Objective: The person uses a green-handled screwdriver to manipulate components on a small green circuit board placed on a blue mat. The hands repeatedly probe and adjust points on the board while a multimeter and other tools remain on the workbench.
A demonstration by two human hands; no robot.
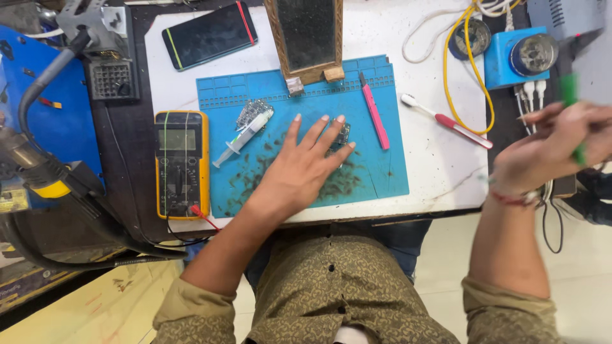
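Bench item — left hand [305, 167] spread flat, fingers pinning a small circuit board [342, 135] to the smudged blue mat [382, 172], right hand [556, 150] raised off to the side, blurred, closed around a green tool [569, 92]; board work unfinished, tool not yet applied.

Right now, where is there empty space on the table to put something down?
The white tabletop is bare between the blue mat and the toothbrush, and below the toothbrush toward the front edge. The mat's right side past the pink tool is free too. It is crowded around the left hand, the syringe, the yellow multimeter and the phone.
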